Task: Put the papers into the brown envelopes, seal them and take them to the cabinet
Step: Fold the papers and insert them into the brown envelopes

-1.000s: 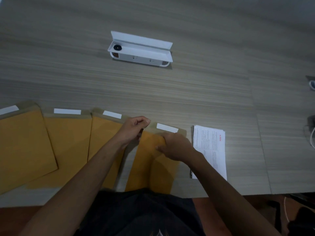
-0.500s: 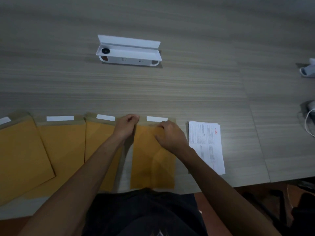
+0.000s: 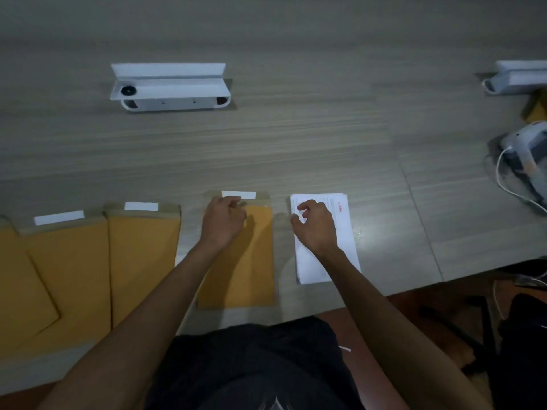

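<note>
A brown envelope (image 3: 254, 261) lies flat in front of me with its flap open and a white strip on the flap. My left hand (image 3: 223, 223) pinches the envelope's top edge at the mouth, fingers curled. To its right lies a stack of white printed papers (image 3: 343, 232). Over the upper part of that stack is my right hand (image 3: 315, 226), its fingers loosely curled and its fingertips touching the top sheet. Three more brown envelopes (image 3: 142, 250) lie in an overlapping row to the left, flaps open.
An open white box (image 3: 170, 87) stands at the back of the wooden table (image 3: 296, 143). A second white box (image 3: 518, 78) and a white device with a cable (image 3: 527, 152) are at the right. The table's front edge runs just below the papers.
My right hand has left the envelope and moved right onto the paper stack. My left hand has shifted onto the envelope's top edge. The view has swung left.
</note>
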`<action>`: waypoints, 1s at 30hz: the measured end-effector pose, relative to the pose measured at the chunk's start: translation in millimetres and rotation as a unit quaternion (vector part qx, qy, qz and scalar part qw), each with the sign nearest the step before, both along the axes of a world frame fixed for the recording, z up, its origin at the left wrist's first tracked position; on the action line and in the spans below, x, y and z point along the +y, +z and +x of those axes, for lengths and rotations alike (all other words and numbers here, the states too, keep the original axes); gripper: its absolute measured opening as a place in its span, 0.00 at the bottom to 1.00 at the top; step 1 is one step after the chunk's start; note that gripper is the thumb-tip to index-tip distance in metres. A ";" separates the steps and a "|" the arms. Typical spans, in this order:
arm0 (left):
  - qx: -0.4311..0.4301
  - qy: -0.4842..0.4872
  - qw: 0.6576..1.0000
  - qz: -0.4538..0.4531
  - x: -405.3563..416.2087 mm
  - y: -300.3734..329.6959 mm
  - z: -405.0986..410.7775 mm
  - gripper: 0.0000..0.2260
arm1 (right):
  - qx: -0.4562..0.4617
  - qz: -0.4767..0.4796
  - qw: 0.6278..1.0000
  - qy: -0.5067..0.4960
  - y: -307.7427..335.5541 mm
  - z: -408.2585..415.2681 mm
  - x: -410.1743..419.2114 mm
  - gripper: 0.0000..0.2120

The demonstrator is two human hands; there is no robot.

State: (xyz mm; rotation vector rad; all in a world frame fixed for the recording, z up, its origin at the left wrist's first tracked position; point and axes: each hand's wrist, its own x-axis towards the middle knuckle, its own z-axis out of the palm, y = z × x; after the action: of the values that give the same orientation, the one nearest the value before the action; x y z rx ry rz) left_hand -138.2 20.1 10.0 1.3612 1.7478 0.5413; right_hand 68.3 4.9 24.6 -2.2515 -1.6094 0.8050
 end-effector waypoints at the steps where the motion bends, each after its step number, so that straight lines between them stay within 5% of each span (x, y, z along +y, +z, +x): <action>1: -0.004 -0.011 1.000 -0.001 -2.7 -1.0 14.1 0.15 | -0.007 0.000 1.000 -0.020 -2.6 12.8 -3.9 0.14; 8: 0.007 -0.064 0.997 -0.043 -27.2 5.0 104.4 0.07 | -0.110 -0.042 0.989 -0.090 -7.9 84.4 -29.7 0.31; 11: 0.012 -0.046 0.997 -0.061 -37.5 -5.8 130.4 0.06 | -0.082 -0.088 0.990 -0.072 -15.6 105.2 -38.2 0.36; 14: -0.003 -0.006 0.997 -0.076 -43.7 -21.7 146.8 0.16 | -0.080 -0.083 0.993 -0.032 -25.7 112.0 -45.7 0.35; 21: 0.025 0.113 0.992 -0.051 -47.3 -24.1 170.0 0.14 | -0.081 -0.056 0.995 -0.004 -32.0 117.2 -47.7 0.34; 30: 0.055 0.147 0.985 0.071 -57.1 -23.6 175.6 0.07 | -0.076 -0.028 0.997 0.016 -34.3 122.1 -50.6 0.33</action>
State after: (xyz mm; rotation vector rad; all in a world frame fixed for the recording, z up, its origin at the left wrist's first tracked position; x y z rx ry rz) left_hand 37.4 -37.0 -13.6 1.2548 2.0500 0.7777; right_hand 190.3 -45.7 -9.7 -2.3834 -1.7145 0.7088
